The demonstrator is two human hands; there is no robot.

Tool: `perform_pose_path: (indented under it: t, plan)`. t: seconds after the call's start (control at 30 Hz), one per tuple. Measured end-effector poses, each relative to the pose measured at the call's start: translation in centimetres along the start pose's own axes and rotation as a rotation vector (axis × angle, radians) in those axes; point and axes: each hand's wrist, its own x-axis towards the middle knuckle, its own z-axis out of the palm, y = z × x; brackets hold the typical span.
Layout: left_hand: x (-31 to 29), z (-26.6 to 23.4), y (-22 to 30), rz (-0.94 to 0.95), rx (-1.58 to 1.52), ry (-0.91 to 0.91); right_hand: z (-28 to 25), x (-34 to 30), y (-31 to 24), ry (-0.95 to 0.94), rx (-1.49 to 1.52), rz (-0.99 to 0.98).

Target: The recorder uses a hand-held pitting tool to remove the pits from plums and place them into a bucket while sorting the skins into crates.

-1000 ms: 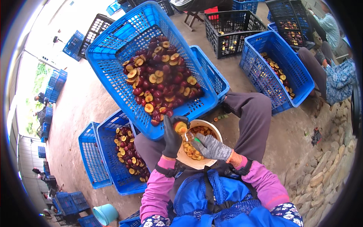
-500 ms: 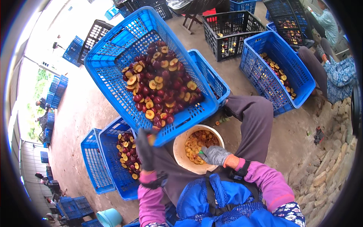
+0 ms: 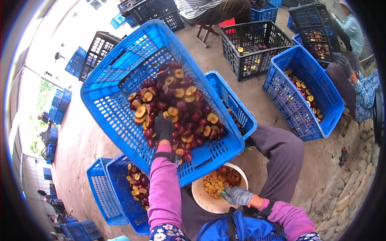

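A large blue plastic crate stands tilted before me, holding dark red plums, many cut into yellow-fleshed halves. My left hand, in a dark glove, reaches down among the fruit on the crate's left side; its fingertips are partly hidden there. My right hand, in a grey glove, is closed round a small tool with a green part, most of it covered by the fingers. That hand is over the right side of a white bucket between my legs, which contains yellow-brown fruit pieces.
Blue crates with plum halves stand at my left and right; another lies behind the tilted one. A black crate is farther back. People sit at the upper right and top. Stones line the right side.
My left hand has moved from beside the crate's near edge, up and into the plums. My right hand stays at the bucket. The whole view has shifted slightly.
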Motion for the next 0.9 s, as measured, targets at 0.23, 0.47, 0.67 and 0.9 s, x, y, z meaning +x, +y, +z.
perform_pose_path:
  t: [0.23,0.47,0.67,0.9]
  plan:
    - [-0.3,2.5,-4.1,-0.05,-0.807,0.016,-0.1,0.1,-0.2,-0.04,0.013,-0.005]
    - [-8.4,-10.3,4.7,-0.614,-2.209,-0.148,2.0,-0.4,2.6,0.056,0.563,-0.06]
    - [-18.0,-14.7,9.4,-0.253,-1.84,-0.105,-2.8,-1.0,-1.7,0.635,-0.113,-0.402]
    - [-26.3,-13.6,10.0,0.253,-1.27,-0.172,-5.6,-3.9,-7.0,0.583,-0.2,-0.454]
